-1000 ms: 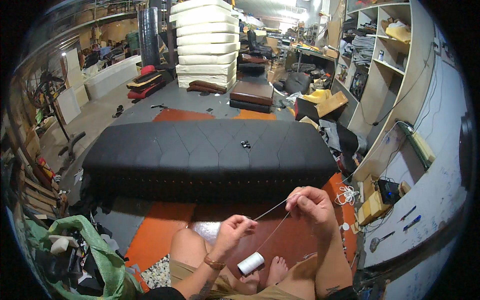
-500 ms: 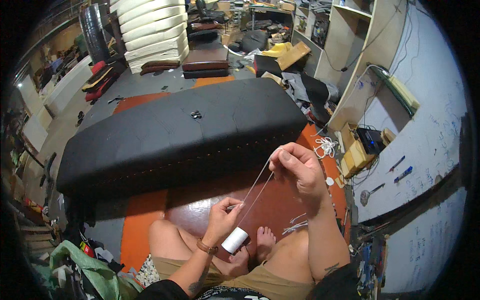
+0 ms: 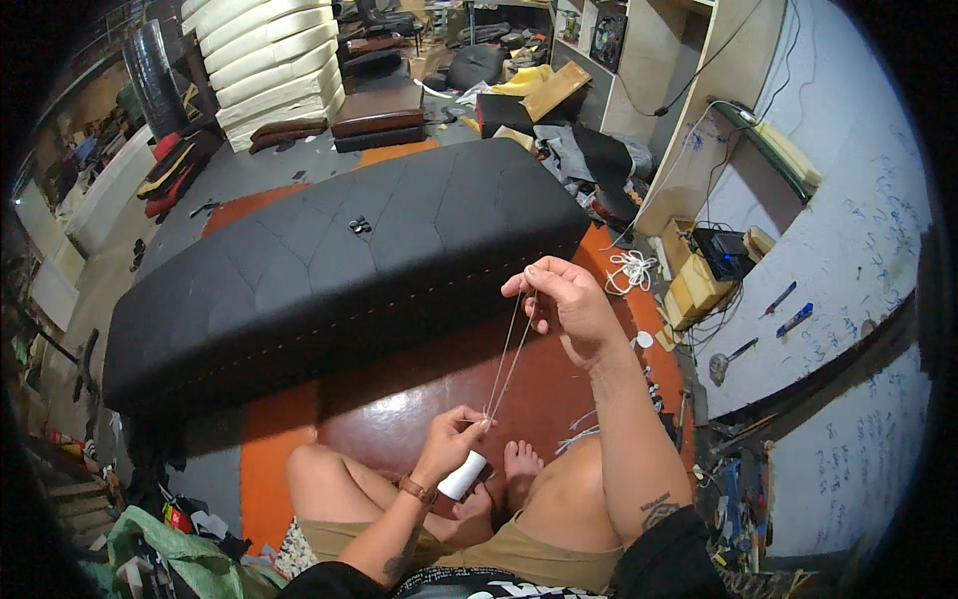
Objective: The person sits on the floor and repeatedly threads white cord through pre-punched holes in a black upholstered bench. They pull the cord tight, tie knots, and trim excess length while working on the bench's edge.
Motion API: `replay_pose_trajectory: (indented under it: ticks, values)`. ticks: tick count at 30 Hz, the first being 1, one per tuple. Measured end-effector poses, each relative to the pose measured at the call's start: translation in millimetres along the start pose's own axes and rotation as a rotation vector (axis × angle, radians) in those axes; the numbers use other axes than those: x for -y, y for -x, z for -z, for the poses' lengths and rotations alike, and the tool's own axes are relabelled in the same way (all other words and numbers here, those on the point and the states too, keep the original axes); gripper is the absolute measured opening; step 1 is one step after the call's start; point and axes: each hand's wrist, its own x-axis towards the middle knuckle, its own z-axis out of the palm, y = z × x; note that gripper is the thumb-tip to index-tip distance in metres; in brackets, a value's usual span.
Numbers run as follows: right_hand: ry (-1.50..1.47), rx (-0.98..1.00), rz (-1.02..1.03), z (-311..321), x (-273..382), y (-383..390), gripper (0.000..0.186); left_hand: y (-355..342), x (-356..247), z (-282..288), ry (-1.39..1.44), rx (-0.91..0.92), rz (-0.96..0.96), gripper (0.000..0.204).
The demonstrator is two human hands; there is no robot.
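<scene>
A loop of white thread [image 3: 502,356] is stretched between my two hands over the brown floor sheet. The fingertips of my left hand [image 3: 449,441] pinch its lower end. Raised higher and farther right, my right hand [image 3: 574,307] holds the upper end between thumb and fingers. A white spool of thread [image 3: 463,476] rests by my feet, just below my left hand. Beyond my hands lies a long black upholstered cushion [image 3: 299,275] with stitched lines on top and a row of small marks along its near side. A few small black pieces [image 3: 359,227] sit on it.
White cord [image 3: 631,272] lies coiled to the right, and cut white strands [image 3: 577,436] lie beside my right leg. A wooden shelf unit [image 3: 654,170] stands on the right. Stacked cream foam blocks [image 3: 264,65] rise at the back; green cloth [image 3: 165,544] bunches at lower left.
My right hand has drawn slightly left and up in the view, and the thread loop now hangs steeper. The whole view has shifted a little; my left hand keeps its pinch.
</scene>
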Motion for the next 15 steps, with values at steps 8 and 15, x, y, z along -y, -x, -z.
replay_pose_trajectory:
  ticks: [8,15]
  values:
    - [-0.445,0.009,-0.059,28,-1,2,0.021,69,-79,37,0.103,-0.087,-0.070,0.012]
    - [-0.462,-0.016,-0.069,19,-1,7,0.018,91,-69,60,0.005,-0.151,-0.002,0.010]
